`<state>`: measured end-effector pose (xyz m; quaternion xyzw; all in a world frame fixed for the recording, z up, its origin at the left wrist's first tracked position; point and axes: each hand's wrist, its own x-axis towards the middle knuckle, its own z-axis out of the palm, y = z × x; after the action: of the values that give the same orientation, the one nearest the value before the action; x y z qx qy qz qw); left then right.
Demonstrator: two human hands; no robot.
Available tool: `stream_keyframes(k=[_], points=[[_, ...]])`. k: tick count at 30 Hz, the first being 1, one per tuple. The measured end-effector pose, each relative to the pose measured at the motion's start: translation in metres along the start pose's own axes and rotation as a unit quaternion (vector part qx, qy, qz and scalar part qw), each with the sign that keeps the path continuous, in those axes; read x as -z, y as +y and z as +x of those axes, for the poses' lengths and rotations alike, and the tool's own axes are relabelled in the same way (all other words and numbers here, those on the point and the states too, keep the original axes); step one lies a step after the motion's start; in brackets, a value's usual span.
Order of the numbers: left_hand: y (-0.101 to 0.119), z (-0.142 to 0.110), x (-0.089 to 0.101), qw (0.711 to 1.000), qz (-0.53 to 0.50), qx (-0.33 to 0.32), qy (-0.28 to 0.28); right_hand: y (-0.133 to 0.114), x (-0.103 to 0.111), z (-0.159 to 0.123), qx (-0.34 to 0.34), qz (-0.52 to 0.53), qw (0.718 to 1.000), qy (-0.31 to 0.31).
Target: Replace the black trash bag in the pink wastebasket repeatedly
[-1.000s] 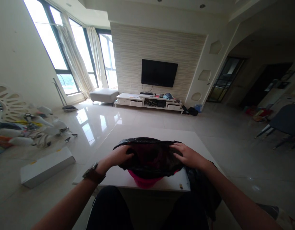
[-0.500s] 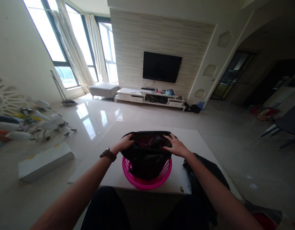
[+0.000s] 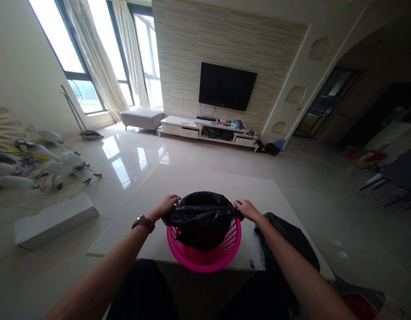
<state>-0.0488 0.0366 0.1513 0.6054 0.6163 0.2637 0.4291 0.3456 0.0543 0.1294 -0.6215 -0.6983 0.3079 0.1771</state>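
A black plastic bag (image 3: 205, 222) sits inside a pink perforated basket (image 3: 205, 266) at the front of the white table. Its top edge is drawn out sideways and its mouth has folded nearly closed. My left hand (image 3: 166, 207) pinches the bag's rim on the left. On the other side my right hand (image 3: 247, 209) grips the right end of the rim, where a bit of red shows by the fingers. Whatever lies in the bag is hidden by the plastic.
Another black plastic bag (image 3: 288, 242) lies on the table's right part, under my right forearm. A small brown object (image 3: 251, 264) is near the front edge of the white table (image 3: 139, 240). A long white box (image 3: 57, 220) rests on the floor at left.
Both hands have gone from inside the bag's open mouth to its outer rim. The mouth has folded over, and the dark red contents no longer show. The view has tilted slightly.
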Motion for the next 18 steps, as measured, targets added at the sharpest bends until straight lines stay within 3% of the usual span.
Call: stream_keyframes(k=[3,5,7,12,18], points=[[0.000,-0.028,0.001,0.992,-0.002,-0.098,0.076,-0.015,0.004,-0.028,0.096,0.018,0.993,0.069],[-0.002,-0.058,0.000,0.983,0.021,-0.175,0.055,-0.027,0.006,-0.053,0.183,0.022,0.982,0.047],[-0.007,-0.091,-0.005,0.976,0.062,-0.209,0.022,-0.036,0.006,-0.078,0.229,-0.014,0.973,0.003],[-0.032,-0.142,-0.023,0.942,0.176,-0.279,0.058,-0.033,-0.010,-0.126,0.240,-0.091,0.967,-0.003],[-0.041,-0.143,-0.032,0.927,0.225,-0.295,0.061,-0.033,-0.023,-0.145,0.236,-0.096,0.966,0.033]])
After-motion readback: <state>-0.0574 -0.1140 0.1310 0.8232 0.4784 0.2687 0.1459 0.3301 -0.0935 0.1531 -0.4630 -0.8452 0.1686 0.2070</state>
